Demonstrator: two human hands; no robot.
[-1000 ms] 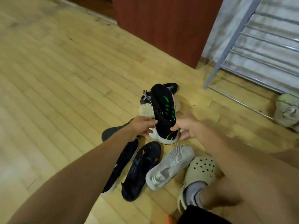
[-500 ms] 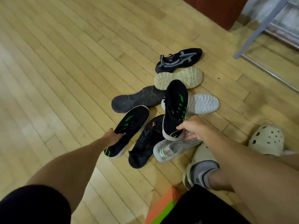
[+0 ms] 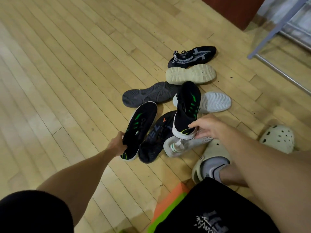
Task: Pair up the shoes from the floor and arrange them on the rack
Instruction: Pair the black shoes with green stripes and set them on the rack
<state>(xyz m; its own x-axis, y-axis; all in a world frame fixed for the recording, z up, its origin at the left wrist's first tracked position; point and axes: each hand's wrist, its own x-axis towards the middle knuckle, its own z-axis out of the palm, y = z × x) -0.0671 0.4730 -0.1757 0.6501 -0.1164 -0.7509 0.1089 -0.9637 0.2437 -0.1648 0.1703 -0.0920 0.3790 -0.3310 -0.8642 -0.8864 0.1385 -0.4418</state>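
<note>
Two matching black shoes with green marks are being gathered: the right shoe (image 3: pixel 186 108), at the pile's centre, is tilting up by its heel in the right hand (image 3: pixel 207 127), fingers pinching it. At eight o'clock, the left hand (image 3: pixel 117 145) is gripping the left shoe (image 3: pixel 139 130) by its heel on the floor (image 3: pixel 67 73). Both look light and soft, so heel collars probably suit. The rack (image 3: pixel 276 31) is standing at two o'clock.

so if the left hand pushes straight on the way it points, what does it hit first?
The left hand already grips the black shoe with green marks. Beyond that, likely the upturned dark grey sole, though depth is unclear.

Wood plank floor (image 3: pixel 67 81) — orange-green mat (image 3: pixel 166 207), red-brown cabinet (image 3: pixel 235 10).
</note>
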